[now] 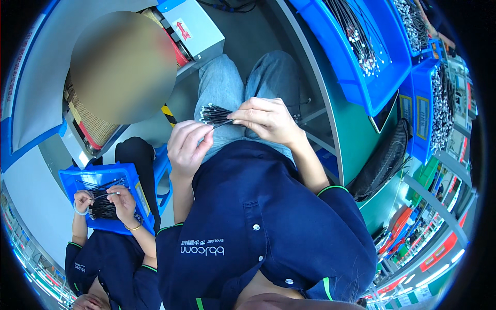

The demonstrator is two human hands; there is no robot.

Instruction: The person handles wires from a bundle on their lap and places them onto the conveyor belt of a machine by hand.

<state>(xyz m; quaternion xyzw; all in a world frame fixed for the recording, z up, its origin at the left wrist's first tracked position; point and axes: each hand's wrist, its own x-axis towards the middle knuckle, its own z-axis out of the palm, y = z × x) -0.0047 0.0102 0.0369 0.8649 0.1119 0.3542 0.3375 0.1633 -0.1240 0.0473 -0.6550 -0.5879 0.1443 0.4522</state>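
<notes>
A bundle of thin black cables [213, 113] with small whitish connector ends lies over my jeans-clad lap, its tips pointing left. My right hand [268, 120] is closed at the right end of the bundle, thumb and fingers pinched together. Just below the connector ends, my left hand [189, 146] has its thumb and forefinger closed on one black cable [222, 124], which runs up to the right hand's fingertips. The rest of the bundle's length is hidden behind the right hand.
To my right, a green-topped table [356, 142] holds a blue bin [385, 88] of cables, more filled bins and a black mesh pouch [381, 163]. At the left, a co-worker's hands [123, 202] handle a cable over a blue bin [147, 199], beside a conveyor [98, 129].
</notes>
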